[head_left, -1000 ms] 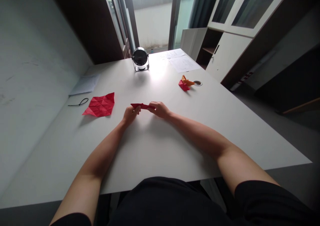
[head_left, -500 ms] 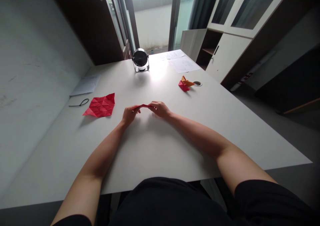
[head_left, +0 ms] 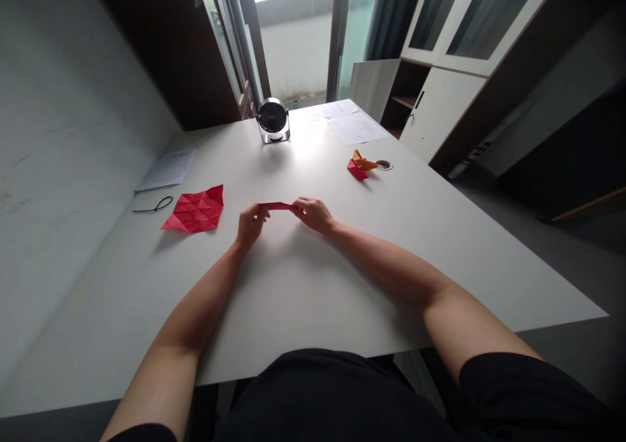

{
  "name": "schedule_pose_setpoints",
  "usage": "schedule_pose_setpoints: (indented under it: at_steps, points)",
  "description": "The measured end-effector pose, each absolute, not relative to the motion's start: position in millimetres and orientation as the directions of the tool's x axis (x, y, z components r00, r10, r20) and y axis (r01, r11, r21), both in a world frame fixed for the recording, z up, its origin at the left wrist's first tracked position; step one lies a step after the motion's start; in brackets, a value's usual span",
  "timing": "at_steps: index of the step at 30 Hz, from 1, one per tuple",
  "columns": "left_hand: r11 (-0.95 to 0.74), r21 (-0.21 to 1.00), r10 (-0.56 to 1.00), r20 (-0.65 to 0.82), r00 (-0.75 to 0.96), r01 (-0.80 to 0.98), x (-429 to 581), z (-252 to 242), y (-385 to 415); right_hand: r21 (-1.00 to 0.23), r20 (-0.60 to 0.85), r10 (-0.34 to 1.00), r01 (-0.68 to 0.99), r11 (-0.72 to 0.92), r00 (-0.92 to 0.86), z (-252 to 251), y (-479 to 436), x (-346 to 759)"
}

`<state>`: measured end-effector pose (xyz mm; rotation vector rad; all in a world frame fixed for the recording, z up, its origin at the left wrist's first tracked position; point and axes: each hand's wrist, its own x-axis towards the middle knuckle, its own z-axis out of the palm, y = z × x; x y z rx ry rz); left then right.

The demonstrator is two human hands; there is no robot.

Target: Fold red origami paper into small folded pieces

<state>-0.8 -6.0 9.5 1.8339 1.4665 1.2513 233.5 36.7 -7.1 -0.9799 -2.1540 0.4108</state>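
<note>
A narrow folded strip of red paper (head_left: pixel 276 205) stretches between my two hands, just over the white table (head_left: pixel 303 305). Its left end is pinched by my left hand (head_left: pixel 251 223), whose fingers curl closed around it. My right hand (head_left: pixel 313 214) grips the other end between thumb and fingers. The fingers partly cover both ends of the strip. To the left of my hands lies a creased sheet of red paper (head_left: pixel 196 210), opened out with raised folds and one corner standing up.
Small red and orange folded-paper pieces (head_left: pixel 359 165) sit by a round cable hole (head_left: pixel 385 165). A round silver-framed device (head_left: pixel 272 119) stands at the back. Printed sheets (head_left: pixel 355 129) lie back right; a black cable tie (head_left: pixel 159 205) and white papers (head_left: pixel 166 169) lie left.
My left hand has shifted slightly left, so more of the red strip shows between my hands. The strip looks straighter than before. My right hand stays nearly in place.
</note>
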Motion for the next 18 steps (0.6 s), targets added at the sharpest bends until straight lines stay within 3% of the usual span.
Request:
schedule_pose_setpoints:
  at_steps: [5,11,18]
  points:
    - [-0.312,0.894,0.949,0.305,0.075,0.320,0.0,6.2,-1.0,-0.631,0.463,0.774,0.453,0.630,-0.433,-7.5,36.8,233.0]
    - [-0.263,0.938,0.963,0.242,0.117,0.224,-2.3,2.1,4.3,-0.813,0.245,0.840,0.370,0.450,-0.485,-7.0,39.1,232.1]
    - [-0.257,0.954,0.966,0.256,0.027,0.153,-4.7,-1.6,7.6,-0.742,0.349,0.850,0.438,0.508,-0.394,-0.9,41.5,236.8]
